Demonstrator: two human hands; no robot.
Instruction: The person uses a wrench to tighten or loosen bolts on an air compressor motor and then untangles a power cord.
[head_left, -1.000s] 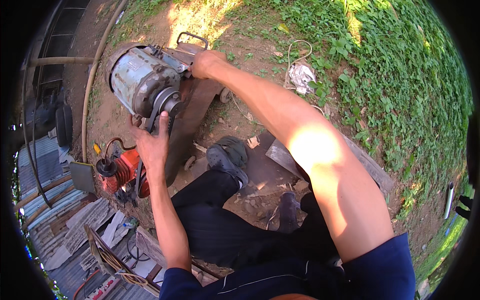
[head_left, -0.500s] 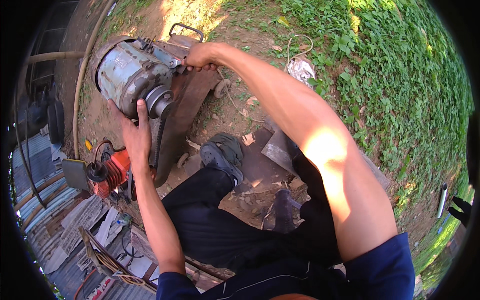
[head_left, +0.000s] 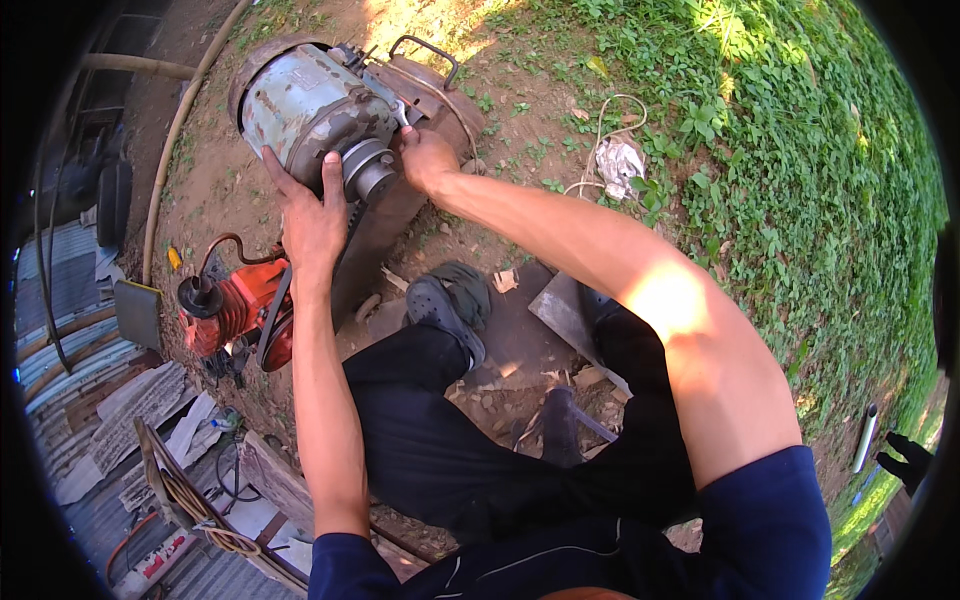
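A blue-grey electric motor (head_left: 312, 108) with flaking paint sits on a rusty brown air compressor tank (head_left: 388, 222), upper left of centre. My left hand (head_left: 314, 228) rests against the motor's near end, thumb and forefinger spread, beside the grey metal pulley (head_left: 368, 170). Closed around a silver wrench (head_left: 401, 114), my right hand (head_left: 428, 160) is at the right side of the motor's base. Its fingers hide most of the wrench, and whether the jaw sits on a bolt cannot be made out. A red compressor pump (head_left: 238, 308) is left of my left forearm.
The tank has a metal handle (head_left: 425, 52) at its far end. A dark belt wheel (head_left: 277, 325) is by the pump. A pale cord (head_left: 605, 125) and crumpled wrapper (head_left: 620, 165) lie right. Corrugated sheets (head_left: 65, 280) are left; greenery (head_left: 800, 200) covers the right.
The motor and tank appear shifted right and up in the view. My right hand has swung nearer to me around the wrench, now close to the pulley. My left hand stays against the motor.
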